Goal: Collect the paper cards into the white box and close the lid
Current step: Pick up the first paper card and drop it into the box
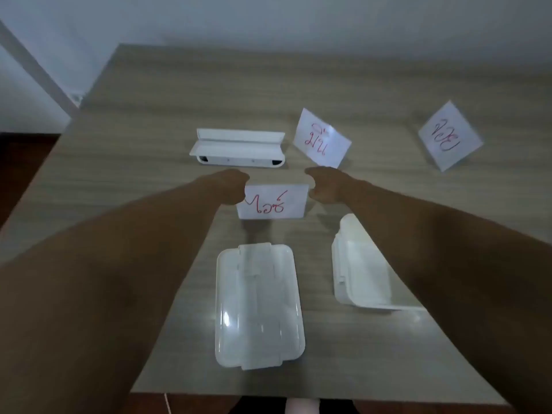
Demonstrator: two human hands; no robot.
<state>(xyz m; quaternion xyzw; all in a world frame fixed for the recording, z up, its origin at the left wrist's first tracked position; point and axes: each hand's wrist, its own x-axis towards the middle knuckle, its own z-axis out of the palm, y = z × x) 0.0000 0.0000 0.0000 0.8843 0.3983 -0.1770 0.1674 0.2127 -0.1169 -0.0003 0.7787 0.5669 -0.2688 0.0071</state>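
Note:
A white paper card (273, 202) with red handwriting stands near the middle of the table. My left hand (231, 186) pinches its left edge and my right hand (327, 186) pinches its right edge. Two more cards with red writing stand farther back: one (321, 138) just right of centre, another (449, 135) at the far right. The clear lid (258, 306) lies flat close to me. To its right lies the white box (358, 270), partly hidden by my right forearm.
A white elongated device (237, 148) with a folded top lies at the back centre, just beyond my hands. The wooden table (149, 130) ends at a near edge below the lid and at a slanted left edge. A pale wall stands behind.

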